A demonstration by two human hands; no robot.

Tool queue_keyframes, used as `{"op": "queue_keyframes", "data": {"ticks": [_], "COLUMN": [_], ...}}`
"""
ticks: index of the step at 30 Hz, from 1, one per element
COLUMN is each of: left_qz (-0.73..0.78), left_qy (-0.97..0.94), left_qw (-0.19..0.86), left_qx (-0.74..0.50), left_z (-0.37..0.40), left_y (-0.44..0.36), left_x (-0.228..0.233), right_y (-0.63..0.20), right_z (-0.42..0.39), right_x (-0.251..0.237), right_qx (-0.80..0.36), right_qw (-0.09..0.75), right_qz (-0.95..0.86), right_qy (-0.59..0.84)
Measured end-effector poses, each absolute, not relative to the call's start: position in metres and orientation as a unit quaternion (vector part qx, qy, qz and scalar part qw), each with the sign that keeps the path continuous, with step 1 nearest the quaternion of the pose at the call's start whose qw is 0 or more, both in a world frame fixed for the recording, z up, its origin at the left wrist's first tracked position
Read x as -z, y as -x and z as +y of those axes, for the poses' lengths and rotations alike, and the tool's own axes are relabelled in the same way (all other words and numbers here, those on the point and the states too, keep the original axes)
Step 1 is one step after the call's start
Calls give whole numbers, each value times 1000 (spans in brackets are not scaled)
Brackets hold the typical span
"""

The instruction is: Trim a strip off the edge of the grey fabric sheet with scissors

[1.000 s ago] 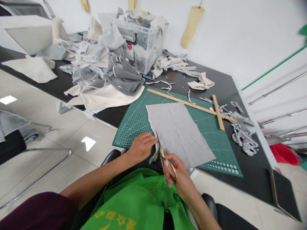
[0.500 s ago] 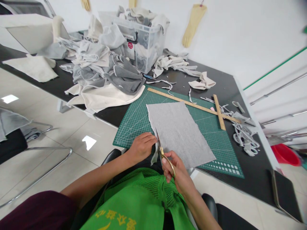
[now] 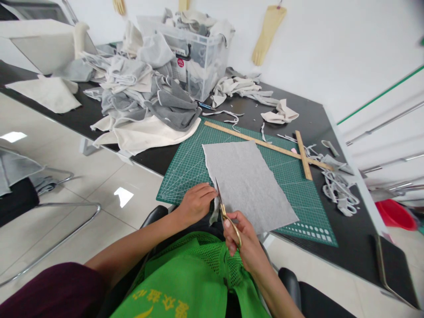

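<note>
The right hand (image 3: 245,240) grips gold-handled scissors (image 3: 225,211), blades in the flat grey felt sheet (image 3: 247,181). The left hand (image 3: 196,202) presses its edge at 9 o'clock (limp, light cloth, probably best pinned beside the cut).

We see a flat grey fabric sheet (image 3: 247,183) on the green cutting mat (image 3: 185,170), its near left edge parted by gold-handled scissors (image 3: 225,212), blades pointing away.
</note>
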State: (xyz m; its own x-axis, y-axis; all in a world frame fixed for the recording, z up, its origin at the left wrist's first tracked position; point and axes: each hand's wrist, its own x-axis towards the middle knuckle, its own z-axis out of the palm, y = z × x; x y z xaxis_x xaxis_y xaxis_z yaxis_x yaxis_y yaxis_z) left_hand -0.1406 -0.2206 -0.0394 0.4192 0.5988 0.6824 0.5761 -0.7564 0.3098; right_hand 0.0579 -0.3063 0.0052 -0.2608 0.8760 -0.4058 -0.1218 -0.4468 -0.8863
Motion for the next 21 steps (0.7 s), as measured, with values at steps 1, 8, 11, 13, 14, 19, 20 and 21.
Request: {"op": "queue_keyframes", "data": {"ticks": [1,8,11,13,14,19,20,21], "left_qz": [349,346,345,344,343,339,337,336], "left_qy": [-842,-844,-842,-842,-843,-843,-844,-845], "left_qw": [13,5,4,5,4,0,2,5], "left_qx": [-410,-410,-414,-415,-415,-418,-416,-416], "left_z": [-221,-221,-220,-220,-220,-220,-221,-221], "left_y": [141,141,141,141,140,140,140,140], "left_x": [39,37,37,37,37,40,41,41], "right_y": [-58,-60,-61,-62,-62,-61,-61,-61], "right_z": [-307,-310,-312,-312,-311,-305,-304,-302], "right_x": [-5,-5,-4,-4,-4,-7,-8,-9], "right_qx": [-697,-694,-693,-694,-695,-716,-718,-719], "right_qw": [360,351,347,349,352,356,354,353], "right_qz": [-382,-397,-404,-401,-395,-351,-348,-346], "right_qy": [489,487,485,485,487,488,488,488]}}
